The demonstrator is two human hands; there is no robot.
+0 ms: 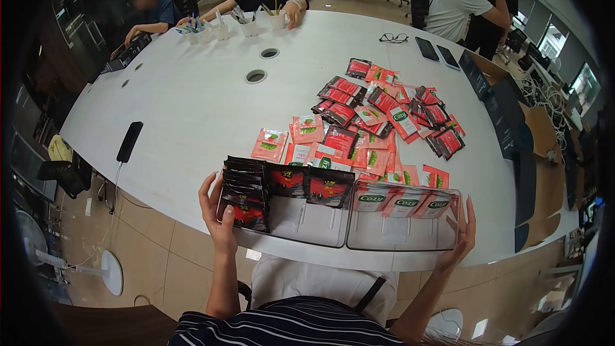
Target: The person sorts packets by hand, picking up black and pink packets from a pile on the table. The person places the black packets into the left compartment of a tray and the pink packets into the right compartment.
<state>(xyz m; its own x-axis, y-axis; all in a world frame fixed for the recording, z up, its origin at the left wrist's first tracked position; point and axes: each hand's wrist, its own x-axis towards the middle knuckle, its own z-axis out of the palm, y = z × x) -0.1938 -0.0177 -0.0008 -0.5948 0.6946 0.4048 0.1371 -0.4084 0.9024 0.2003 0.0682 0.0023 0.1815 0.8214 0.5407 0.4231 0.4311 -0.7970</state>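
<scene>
Two clear plastic trays stand side by side at the near table edge. The left tray [314,234] holds black and red sachets [246,192] stacked at its left end and two more beside them. The right tray [400,237] holds red-and-white "Cozy" sachets [405,202]. My left hand [218,214] grips the left end of the left tray, thumb against the black sachets. At the opposite end, my right hand [462,230] presses on the right tray. A loose pile of red, pink and black sachets [378,118] lies on the white table [192,102] beyond the trays.
A black phone [129,141] on a cable lies at the left. Glasses [393,38] and two phones [437,52] lie far right. Two people sit at the far side with cups of pens [248,24]; others stand at the back right. Two round cable holes [255,76] mark the table middle.
</scene>
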